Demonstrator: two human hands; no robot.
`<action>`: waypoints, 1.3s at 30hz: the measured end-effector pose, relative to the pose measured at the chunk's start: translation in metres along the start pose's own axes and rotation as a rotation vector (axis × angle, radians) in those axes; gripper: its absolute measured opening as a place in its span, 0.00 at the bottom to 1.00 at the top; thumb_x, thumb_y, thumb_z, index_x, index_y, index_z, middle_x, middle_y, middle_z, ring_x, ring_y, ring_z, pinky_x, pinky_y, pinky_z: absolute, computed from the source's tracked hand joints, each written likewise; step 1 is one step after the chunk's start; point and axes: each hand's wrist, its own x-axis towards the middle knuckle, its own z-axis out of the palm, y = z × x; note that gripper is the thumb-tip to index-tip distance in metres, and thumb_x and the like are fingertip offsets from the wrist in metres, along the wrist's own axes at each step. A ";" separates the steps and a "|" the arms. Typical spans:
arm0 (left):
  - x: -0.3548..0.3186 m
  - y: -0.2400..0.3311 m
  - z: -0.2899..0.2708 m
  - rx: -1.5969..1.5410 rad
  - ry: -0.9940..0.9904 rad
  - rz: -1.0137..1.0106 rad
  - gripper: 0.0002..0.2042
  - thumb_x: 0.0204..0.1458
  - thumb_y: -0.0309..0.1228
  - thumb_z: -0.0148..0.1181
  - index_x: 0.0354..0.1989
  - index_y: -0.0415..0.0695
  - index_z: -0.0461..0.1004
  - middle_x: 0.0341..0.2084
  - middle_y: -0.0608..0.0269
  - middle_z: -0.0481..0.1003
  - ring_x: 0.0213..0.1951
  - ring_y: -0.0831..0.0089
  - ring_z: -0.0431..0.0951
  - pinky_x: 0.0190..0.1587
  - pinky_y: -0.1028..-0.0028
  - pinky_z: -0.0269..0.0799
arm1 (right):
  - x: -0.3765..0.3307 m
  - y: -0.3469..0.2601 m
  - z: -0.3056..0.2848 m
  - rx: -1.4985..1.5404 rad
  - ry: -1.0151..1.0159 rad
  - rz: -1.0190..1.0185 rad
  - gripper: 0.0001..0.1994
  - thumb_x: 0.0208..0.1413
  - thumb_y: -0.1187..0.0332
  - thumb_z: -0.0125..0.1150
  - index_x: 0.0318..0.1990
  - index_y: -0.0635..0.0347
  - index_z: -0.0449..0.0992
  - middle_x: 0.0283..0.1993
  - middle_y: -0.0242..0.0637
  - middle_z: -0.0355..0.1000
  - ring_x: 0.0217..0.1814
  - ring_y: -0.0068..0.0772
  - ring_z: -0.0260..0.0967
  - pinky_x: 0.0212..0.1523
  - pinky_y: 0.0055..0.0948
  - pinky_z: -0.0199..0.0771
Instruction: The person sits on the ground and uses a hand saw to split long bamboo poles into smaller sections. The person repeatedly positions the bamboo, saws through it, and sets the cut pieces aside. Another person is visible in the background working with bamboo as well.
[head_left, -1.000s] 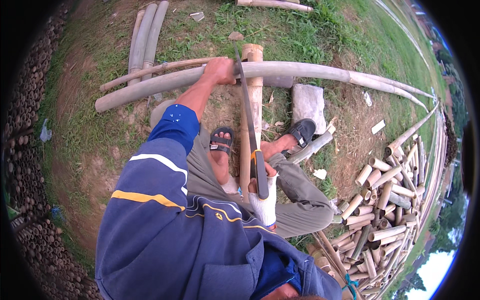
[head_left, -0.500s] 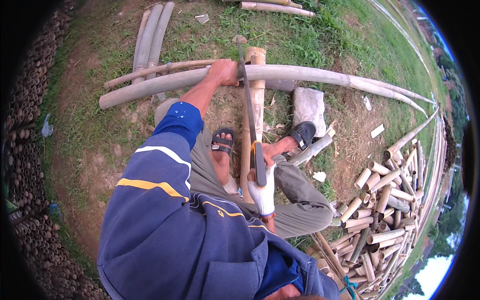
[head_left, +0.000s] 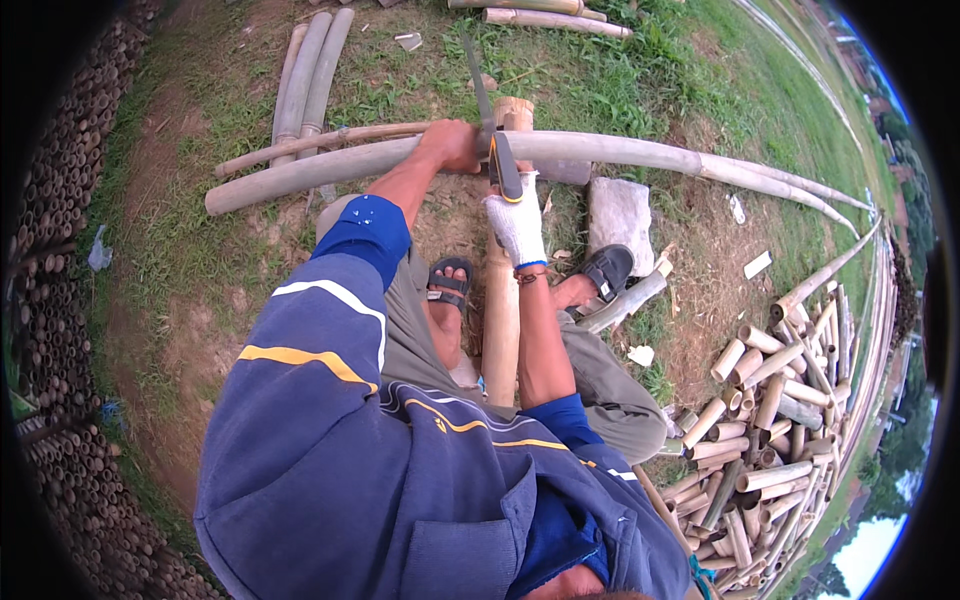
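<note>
Handsaw point(head_left: 485, 108) laid across a bamboo pole point(head_left: 612, 148), looks like sawing is in hand

The saw is clasped by the gloved right grip point(head_left: 517, 228), right up near the pole, and the pole is clutched by the bare left grip point(head_left: 455, 146) just left of the cut line. The saw is pointed forward, tip leaning a bit left; the pole's long axis is set roughly left to right, crosswise to it, over a thick bamboo support point(head_left: 501, 310) lying front to back. Cut depth can't be made out, tbh. For another stroke, a straight pull back and a firmly pinned pole would probably be called for.
</note>
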 end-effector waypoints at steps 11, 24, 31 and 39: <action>-0.008 -0.008 0.010 -0.005 0.054 -0.038 0.26 0.41 0.45 0.80 0.44 0.38 0.88 0.44 0.39 0.87 0.50 0.48 0.88 0.56 0.55 0.84 | -0.256 -0.126 -0.095 -0.039 -0.067 0.328 0.33 0.55 0.83 0.61 0.71 0.58 0.65 0.61 0.46 0.70 0.60 0.44 0.74 0.66 0.37 0.73; -0.007 -0.011 0.006 0.010 0.031 -0.021 0.32 0.42 0.47 0.77 0.56 0.43 0.83 0.48 0.43 0.86 0.52 0.46 0.87 0.57 0.53 0.83 | -0.070 -0.025 -0.010 -0.117 -0.004 0.127 0.33 0.55 0.77 0.65 0.71 0.58 0.66 0.51 0.47 0.76 0.46 0.48 0.78 0.53 0.40 0.80; -0.008 -0.012 0.010 -0.013 0.101 0.001 0.30 0.40 0.45 0.82 0.50 0.39 0.84 0.46 0.39 0.86 0.50 0.43 0.87 0.56 0.51 0.83 | -0.256 -0.110 -0.088 -0.124 -0.068 0.299 0.34 0.55 0.81 0.59 0.72 0.61 0.63 0.61 0.48 0.69 0.56 0.43 0.75 0.63 0.37 0.75; 0.000 0.008 -0.001 -0.004 0.056 0.000 0.29 0.40 0.47 0.80 0.49 0.40 0.86 0.47 0.42 0.87 0.51 0.46 0.88 0.56 0.53 0.83 | -0.012 -0.001 -0.003 -0.058 0.033 0.057 0.32 0.55 0.78 0.65 0.69 0.59 0.66 0.49 0.46 0.75 0.44 0.41 0.74 0.51 0.39 0.78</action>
